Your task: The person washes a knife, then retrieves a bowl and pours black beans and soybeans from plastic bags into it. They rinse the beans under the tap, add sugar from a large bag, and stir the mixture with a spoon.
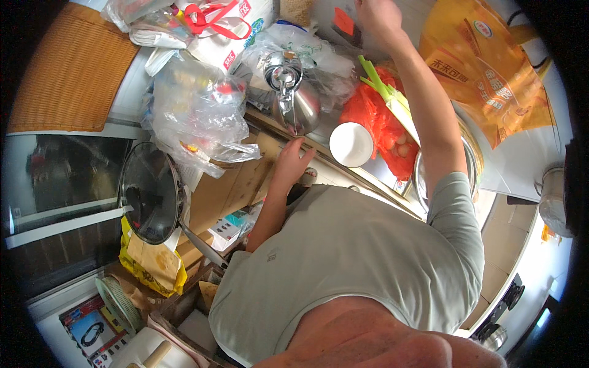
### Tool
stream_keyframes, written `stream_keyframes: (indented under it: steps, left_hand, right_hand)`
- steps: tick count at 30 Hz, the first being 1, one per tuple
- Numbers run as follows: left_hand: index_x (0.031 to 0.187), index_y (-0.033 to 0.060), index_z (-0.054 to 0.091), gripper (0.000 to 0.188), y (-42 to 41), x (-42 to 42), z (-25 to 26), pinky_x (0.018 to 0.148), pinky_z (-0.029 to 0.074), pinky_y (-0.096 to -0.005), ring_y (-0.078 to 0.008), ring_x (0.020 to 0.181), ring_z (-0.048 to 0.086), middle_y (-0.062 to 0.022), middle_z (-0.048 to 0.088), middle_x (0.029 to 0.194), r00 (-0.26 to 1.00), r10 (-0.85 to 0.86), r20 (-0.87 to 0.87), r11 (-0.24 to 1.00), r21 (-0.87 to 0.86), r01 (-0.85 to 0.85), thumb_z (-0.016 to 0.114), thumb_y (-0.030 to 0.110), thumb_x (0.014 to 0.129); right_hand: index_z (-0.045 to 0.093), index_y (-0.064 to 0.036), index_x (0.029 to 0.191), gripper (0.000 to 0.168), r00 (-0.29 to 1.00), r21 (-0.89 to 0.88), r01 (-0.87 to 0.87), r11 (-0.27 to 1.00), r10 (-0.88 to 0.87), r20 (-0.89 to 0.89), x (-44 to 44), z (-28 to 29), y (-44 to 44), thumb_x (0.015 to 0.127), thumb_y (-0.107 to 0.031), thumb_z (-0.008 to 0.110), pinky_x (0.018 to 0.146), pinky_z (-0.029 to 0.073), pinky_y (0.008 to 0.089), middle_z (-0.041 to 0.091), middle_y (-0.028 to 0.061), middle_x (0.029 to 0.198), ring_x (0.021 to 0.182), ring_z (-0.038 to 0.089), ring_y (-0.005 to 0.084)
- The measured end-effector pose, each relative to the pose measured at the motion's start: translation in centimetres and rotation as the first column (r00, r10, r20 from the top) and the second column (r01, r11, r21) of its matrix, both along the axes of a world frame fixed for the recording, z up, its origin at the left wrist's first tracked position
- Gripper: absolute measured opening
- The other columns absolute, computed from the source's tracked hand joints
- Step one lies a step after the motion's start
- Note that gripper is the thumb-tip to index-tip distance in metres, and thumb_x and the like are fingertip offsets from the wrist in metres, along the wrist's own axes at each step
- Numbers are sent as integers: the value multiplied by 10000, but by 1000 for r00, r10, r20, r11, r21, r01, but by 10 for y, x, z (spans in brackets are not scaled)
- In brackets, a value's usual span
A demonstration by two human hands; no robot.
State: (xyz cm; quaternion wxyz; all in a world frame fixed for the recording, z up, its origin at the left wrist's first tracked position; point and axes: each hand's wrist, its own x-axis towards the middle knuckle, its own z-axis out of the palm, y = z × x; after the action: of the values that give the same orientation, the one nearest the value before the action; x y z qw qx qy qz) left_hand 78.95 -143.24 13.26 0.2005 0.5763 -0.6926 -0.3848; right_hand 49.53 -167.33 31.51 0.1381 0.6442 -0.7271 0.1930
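My left hand rests at the counter's front edge with fingers apart and nothing in it. Just beyond its fingertips stands a stainless steel vacuum jug. My right arm stretches to the far side, where my right hand meets the top rim of the view. Its fingers are partly cut off, so what they hold cannot be told. A dark item with an orange-red patch lies left of that hand. Below the forearm are a white bowl, a red plastic bag with eggs, and pale green stalks.
Clear plastic bags and a white bag with red handles crowd the left. A lidded pan leans near cardboard. An orange plastic bag hangs at right, above a metal basin. A wicker panel stands far left.
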Motion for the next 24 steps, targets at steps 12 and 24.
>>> stream_keyframes:
  steps: [12, 24]
  left_hand:
    - [1203, -17, 567, 351, 2, -50, 88, 881, 496, -307, -187, 1047, 611, -157, 644, 1106, 883, -206, -421, 978, -98, 182, 656, 118, 891]
    - [1073, -5, 646, 248, 21, -123, 113, 803, 517, -335, -279, 934, 650, -152, 664, 1029, 646, -733, -213, 667, -411, 622, 667, 113, 856]
  right_hand:
    - [660, 25, 1026, 162, 779, -383, -114, 917, 322, 538, -36, 97, 256, 882, -46, 642, 705, 461, 185, 664, 27, 870, 786, 589, 66]
    - [640, -15, 873, 139, 689, 0, -229, 973, 162, 706, -20, -50, 403, 750, 43, 670, 619, 506, 354, 634, 131, 774, 707, 628, 302]
